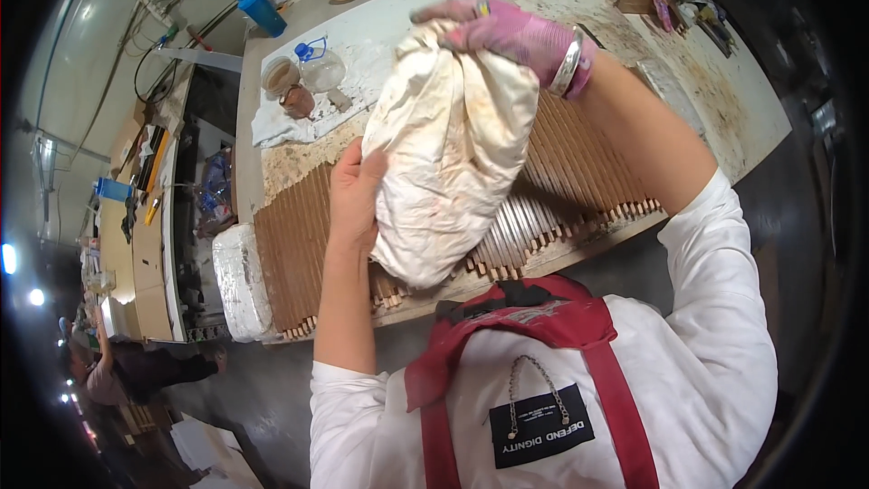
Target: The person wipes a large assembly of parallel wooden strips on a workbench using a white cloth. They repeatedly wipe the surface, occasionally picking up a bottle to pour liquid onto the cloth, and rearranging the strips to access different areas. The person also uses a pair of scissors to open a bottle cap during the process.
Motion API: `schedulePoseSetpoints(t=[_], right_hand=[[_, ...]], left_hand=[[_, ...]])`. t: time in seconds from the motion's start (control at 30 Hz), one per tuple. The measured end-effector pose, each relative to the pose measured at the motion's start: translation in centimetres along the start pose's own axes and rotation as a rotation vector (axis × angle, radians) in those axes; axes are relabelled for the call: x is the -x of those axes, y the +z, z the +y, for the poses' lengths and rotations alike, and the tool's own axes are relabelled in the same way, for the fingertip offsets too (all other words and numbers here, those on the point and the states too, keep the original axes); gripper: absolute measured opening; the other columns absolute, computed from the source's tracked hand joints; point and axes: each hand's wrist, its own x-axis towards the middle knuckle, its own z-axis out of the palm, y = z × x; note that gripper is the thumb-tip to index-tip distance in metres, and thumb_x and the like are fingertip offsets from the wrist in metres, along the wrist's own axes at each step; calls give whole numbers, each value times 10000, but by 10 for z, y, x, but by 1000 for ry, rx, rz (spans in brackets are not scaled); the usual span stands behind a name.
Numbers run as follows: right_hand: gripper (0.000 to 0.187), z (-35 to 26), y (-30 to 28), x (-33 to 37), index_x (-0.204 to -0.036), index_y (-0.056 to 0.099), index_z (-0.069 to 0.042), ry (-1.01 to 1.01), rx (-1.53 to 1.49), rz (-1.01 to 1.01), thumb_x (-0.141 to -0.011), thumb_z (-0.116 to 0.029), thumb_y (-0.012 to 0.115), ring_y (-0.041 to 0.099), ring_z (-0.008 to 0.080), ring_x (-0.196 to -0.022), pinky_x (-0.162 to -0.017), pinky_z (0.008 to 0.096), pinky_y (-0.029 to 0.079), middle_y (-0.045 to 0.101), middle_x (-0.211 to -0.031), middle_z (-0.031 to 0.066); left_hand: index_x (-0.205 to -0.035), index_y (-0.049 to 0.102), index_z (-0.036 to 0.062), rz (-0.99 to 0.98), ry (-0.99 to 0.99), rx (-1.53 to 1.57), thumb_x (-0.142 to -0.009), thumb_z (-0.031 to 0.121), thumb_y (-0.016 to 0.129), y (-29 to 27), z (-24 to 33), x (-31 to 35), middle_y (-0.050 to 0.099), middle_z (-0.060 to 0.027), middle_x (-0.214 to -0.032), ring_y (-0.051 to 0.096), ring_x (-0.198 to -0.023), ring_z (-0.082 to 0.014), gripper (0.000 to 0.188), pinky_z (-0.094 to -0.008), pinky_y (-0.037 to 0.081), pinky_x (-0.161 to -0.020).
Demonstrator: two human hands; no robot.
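Note:
A white cloth [453,154] with brownish stains hangs bunched and creased above the table. My right hand [511,34], in a pink-purple glove, is closed on its gathered top. At the cloth's left edge my bare left hand [358,183] grips it, thumb in front; the other fingers are partly hidden. Beneath the cloth, many slim brown rods [303,240] with pale ends lie side by side on the worktable [738,118]. The cloth covers the middle of their row.
Left of the rods stands a white wrapped block [242,281]. Farther back are a clear jug [321,68] with a blue cap, a cloudy jar [280,77] and a blue bottle [261,12]. Tools [713,29] lie at the far right. Another person [100,367] is at far left.

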Motion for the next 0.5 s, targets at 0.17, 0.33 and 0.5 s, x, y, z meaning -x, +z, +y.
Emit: schedulePoseSetpoints(t=[0.17, 0.33, 0.5], right_hand=[[498, 24, -7, 29, -1362, 509, -85, 95, 179, 159, -932, -293, 650, 632, 166, -965, -809, 295, 532, 659, -1079, 131], [737, 30, 3, 72, -1427, 368, -27, 406, -415, 261, -932, -544, 543, 640, 271, -965, -699, 347, 591, 582, -1168, 166], [935, 109, 30, 106, -1420, 342, 51, 302, -860, 61, -848, -653, 570, 557, 287, -1167, -1001, 417, 488, 541, -1289, 214]], left_hand=[[-1333, 486, -31, -111, -205, 431, -1013, 393, 478, -5, -17, -9, 610, -164, -1258, 633, -1099, -273, 531, -415, 520, -943], [-1425, 386, 13, -127, -326, 717, -946, 680, 328, 19, -7, -2, 524, -217, -1355, 575, -1177, -374, 823, -490, 458, -1021], [-1362, 460, 19, -412, -315, 881, -908, 658, 469, 27, -35, -13, 584, -193, -1279, 613, -1101, -380, 784, -505, 479, -988]])
